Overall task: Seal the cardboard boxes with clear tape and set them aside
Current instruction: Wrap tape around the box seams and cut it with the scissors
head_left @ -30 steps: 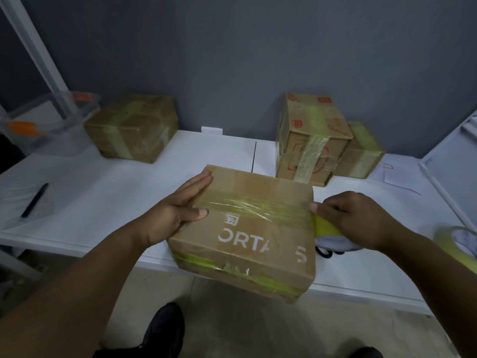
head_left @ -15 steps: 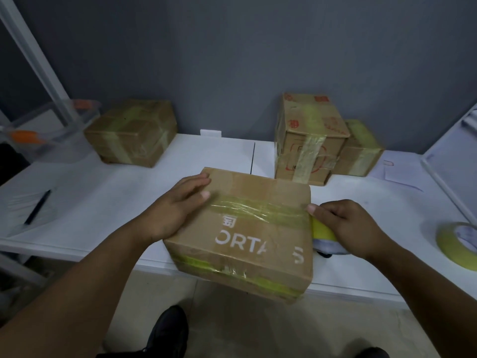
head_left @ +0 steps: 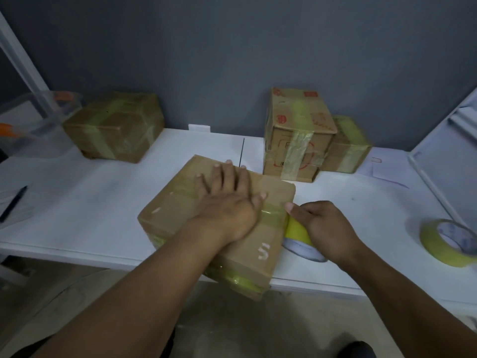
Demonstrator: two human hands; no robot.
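Since half a second ago, the left hand has slid from the box's left edge onto its top face, and the printed letters it left exposed are now mostly under the forearm. It lies flat with fingers straight and spread, pressing down on the cardboard box, which sits at the near edge of the white table with its near corner overhanging the floor. This box is a low, rectangular carton of plain brown card, dull and slightly scuffed, with glossy bands of yellowish clear tape crossing its top and wrapping the near lower edge, where the film is wrinkled. White print shows beside the wrist. At the box's right edge the right hand curls around a tape roll, yellow on its outer wind with a white core, thumb held against the strip where it meets the box.

Farther back stand taped cartons: a squat one at far left, a tall one with red stamps behind the box, and a smaller one just beside it on the right. A second tape roll lies flat at the right. A dark pen rests on paper at the left edge, near a clear plastic bin.
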